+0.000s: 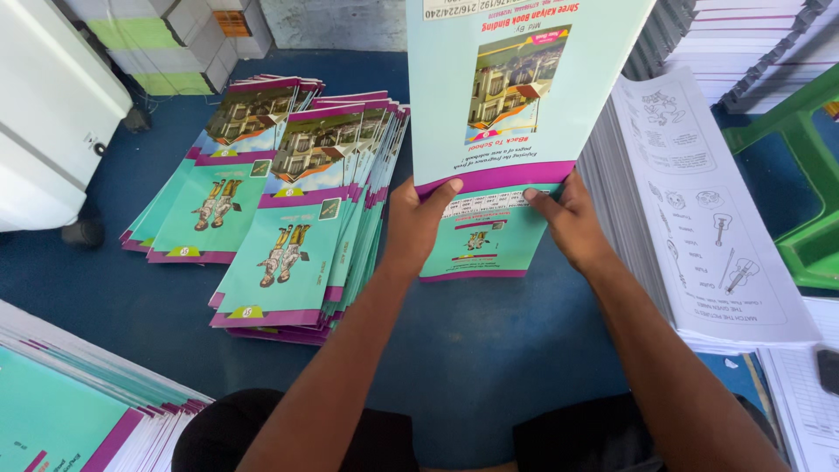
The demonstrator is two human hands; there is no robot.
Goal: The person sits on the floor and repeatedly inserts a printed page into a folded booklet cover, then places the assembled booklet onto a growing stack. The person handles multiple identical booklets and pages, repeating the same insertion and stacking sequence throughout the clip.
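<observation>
1. Head view, both hands on one item: a teal cover sheet (516, 79) with a purple band and a building picture, held upright over the blue floor (472, 341).
2. Left hand (415, 223): fingers curled closed around the sheet's lower left edge, thumb on the near face at the purple band.
3. Right hand (568, 218): fingers closed on the lower right edge, thumb lying along the purple band, pointing toward the left hand. The hands are near each other but apart.
4. The sheet's top runs out of frame; its lower flap (481, 240), teal with a small printed figure, folds toward the floor between the wrists. Whether the flap touches the floor cannot be told.
5. Left of the hands: two fanned stacks of like covers, the nearer stack (297, 236) just beside the left forearm, the farther stack (218, 175) behind it, overlapping.
6. Right of the hands: a tall stack of white printed pages (699, 218) with line drawings, close by the right wrist.
7. Far right: a green plastic stool (808, 175). Lower left corner: another pile of teal-and-purple covers (70, 411).
</observation>
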